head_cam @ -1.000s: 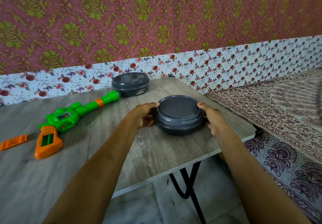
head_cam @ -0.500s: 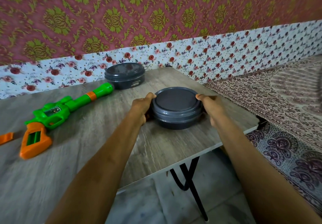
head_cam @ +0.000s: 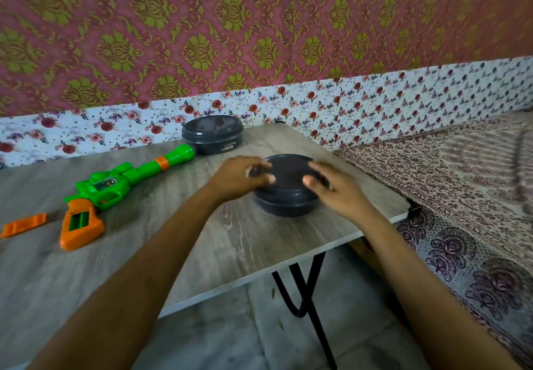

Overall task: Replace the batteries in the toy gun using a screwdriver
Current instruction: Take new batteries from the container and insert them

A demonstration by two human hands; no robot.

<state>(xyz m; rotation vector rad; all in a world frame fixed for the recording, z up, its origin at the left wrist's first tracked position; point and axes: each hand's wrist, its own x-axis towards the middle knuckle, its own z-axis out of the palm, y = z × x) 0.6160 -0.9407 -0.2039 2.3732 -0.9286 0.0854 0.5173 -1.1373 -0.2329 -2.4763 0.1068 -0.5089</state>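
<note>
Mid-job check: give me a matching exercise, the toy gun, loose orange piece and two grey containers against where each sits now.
1 toy gun; 2 orange battery cover; 3 far grey container; 4 near grey container.
A gripped by left hand and right hand; B nearest the wall; C leftmost on the table; D between cover and far container.
Pairs: 1-D, 2-C, 3-B, 4-A.

The toy gun (head_cam: 115,182) is green with an orange grip and band, the loose cover (head_cam: 24,224) orange, the near tin (head_cam: 288,199) and far tin (head_cam: 213,139) dark grey, the bench (head_cam: 144,254) grey wood-grain, the wall (head_cam: 259,23) maroon with olive damask.
</note>
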